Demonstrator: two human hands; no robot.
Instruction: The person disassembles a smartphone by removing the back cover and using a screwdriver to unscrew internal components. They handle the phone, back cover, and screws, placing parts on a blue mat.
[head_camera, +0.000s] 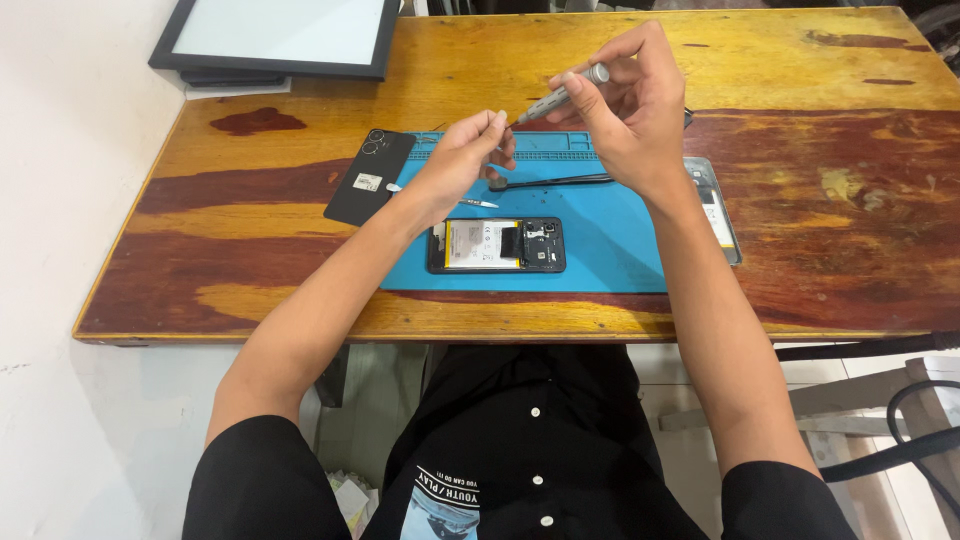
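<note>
Phone: the opened phone (497, 245) is nearest to me, lying flat on the blue mat (610, 235) with its back off, so the yellow-edged battery and the dark board at its right end are showing.
Mat: it sits in the middle of the wooden surface (820, 230), and both my hands are up over its far half.
Left hand: my left hand (462, 160) is pinched shut, fingertips together right at the screwdriver's tip; whatever is between them is too small to make out.
Right hand: my right hand (630, 105) is closed around a grey screwdriver (560, 95), thumb and fingers on the shaft, tip slanting down-left towards my left fingertips.
Tools: a thin black tool (555, 182) lies on the mat just under my hands, and a small silver-tipped one (478, 203) is by my left wrist.
Back cover: the black back cover (370, 177) rests just left of the mat, inside up.
Frame piece: a clear-edged phone part (720, 215) sits at the mat's right edge, partly behind my right forearm.
Far corner: a dark-framed white panel (280, 35) lies at the far left.
</note>
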